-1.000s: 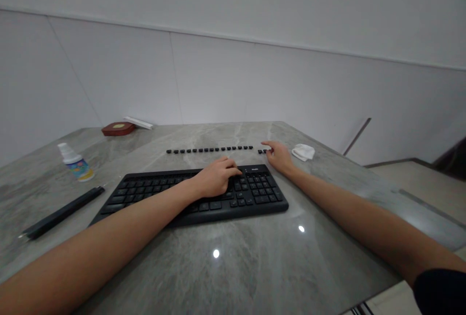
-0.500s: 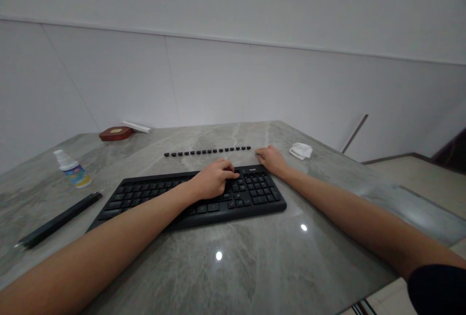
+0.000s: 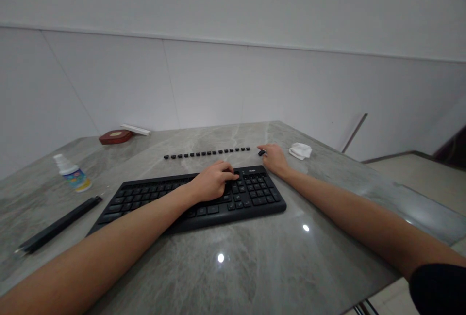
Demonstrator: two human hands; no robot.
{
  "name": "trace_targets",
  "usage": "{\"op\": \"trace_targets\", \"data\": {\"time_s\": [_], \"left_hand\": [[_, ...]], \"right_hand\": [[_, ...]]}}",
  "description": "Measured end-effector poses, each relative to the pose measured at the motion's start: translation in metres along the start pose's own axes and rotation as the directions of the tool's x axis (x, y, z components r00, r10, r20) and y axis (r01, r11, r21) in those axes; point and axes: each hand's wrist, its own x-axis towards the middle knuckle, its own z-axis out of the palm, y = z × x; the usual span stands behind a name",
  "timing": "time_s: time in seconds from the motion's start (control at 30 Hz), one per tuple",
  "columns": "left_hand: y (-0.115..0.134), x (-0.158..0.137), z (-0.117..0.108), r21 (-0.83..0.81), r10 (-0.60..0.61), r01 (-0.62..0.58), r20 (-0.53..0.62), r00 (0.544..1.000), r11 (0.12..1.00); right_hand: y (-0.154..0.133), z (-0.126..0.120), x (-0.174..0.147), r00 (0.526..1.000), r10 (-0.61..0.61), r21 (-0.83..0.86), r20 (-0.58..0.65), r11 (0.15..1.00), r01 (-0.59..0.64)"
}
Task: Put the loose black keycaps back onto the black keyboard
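Brings a small black plastic keycap [image 3: 261, 152] into view at the right hand [image 3: 275, 159], tilted and apparently pinched in the fingers, at two o'clock from the long black plastic keyboard [image 3: 267, 193], after a flat-lying pair a second ago, with the other now out of sight. Leaves the straight row of black keycaps [image 3: 203, 153] undisturbed at twelve o'clock on the grey marbled worktop [image 3: 262, 256], suggesting work on just one piece. Rests the left hand [image 3: 214, 181] on the keyboard with partly bent fingers, too hidden to tell of any grasp.
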Motion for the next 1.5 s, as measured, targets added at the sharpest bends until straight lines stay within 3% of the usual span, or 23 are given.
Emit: {"op": "trace_targets", "data": {"time_s": [0.3, 0.53, 0.67, 0.83, 1.0, 1.17, 1.3, 1.5], "left_hand": [[-0.001, -0.001, 0.001, -0.003, 0.007, -0.007, -0.009, 1.000, 1.000], [-0.001, -0.001, 0.000, 0.009, 0.004, -0.004, -0.004, 1.000, 1.000], [0.000, -0.001, -0.001, 0.009, 0.002, -0.002, -0.004, 1.000, 1.000], [0.000, -0.001, 0.000, 0.021, 0.008, -0.008, -0.003, 1.000, 1.000], [0.001, 0.000, -0.001, 0.026, 0.019, -0.019, -0.001, 1.000, 0.999], [0.001, -0.001, -0.001, 0.027, 0.015, -0.015, -0.009, 1.000, 1.000], [0.000, -0.001, 0.001, 0.028, 0.020, -0.019, -0.010, 1.000, 0.999], [0.002, -0.001, -0.001, 0.028, 0.021, -0.021, -0.012, 1.000, 0.999]], "right_hand": [[-0.002, 0.000, -0.001, 1.000, -0.010, 0.017, 0.015, 1.000, 0.009], [-0.005, 0.001, 0.000, 0.996, -0.073, 0.124, 0.053, 0.990, 0.066], [-0.009, -0.004, 0.001, 0.999, -0.023, 0.135, 0.041, 0.991, 0.017], [-0.032, -0.033, -0.013, 0.996, 0.071, 0.255, -0.059, 0.965, -0.054], [-0.056, -0.052, -0.038, 0.986, -0.118, 0.530, 0.121, 0.847, 0.037], [-0.058, -0.047, -0.041, 0.965, -0.157, 0.538, 0.211, 0.843, 0.019], [-0.054, -0.046, -0.045, 0.967, -0.193, 0.553, 0.163, 0.830, 0.073], [-0.056, -0.042, -0.056, 0.989, -0.141, 0.533, 0.053, 0.841, 0.091]]}}
